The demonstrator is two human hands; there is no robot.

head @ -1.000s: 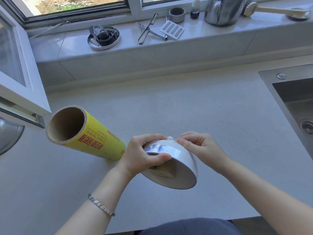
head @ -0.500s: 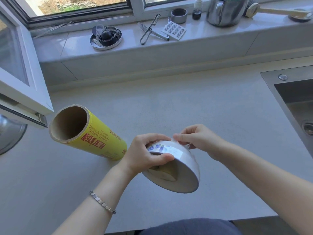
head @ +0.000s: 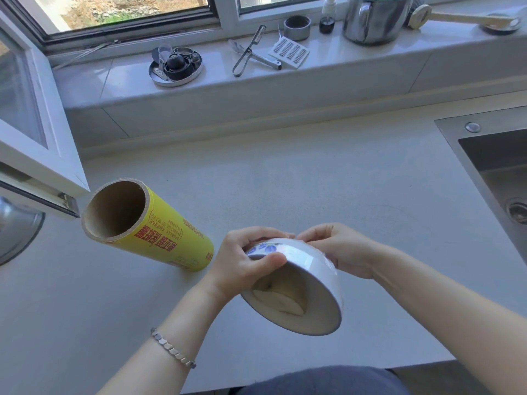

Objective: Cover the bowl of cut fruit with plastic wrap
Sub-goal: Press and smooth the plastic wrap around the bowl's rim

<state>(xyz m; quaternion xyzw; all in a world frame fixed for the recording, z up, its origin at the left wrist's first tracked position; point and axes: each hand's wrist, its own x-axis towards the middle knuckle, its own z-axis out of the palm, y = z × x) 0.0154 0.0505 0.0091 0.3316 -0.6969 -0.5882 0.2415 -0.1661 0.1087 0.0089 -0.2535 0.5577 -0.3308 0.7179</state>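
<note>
Bowl [head: 310, 283] tilted, mouth toward near side, above desk [head: 285, 189]. Left hand [head: 242, 263] fingers clamped on rim; right hand [head: 339, 249] fingers closed on far wall. Yellow wrap roll [head: 159, 232] lying left.

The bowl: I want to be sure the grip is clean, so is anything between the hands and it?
Nothing visible apart from the clear wrap stretched over the bowl. The left hand and the right hand clasp its sides directly. The yellow roll lies apart on the counter.
</note>
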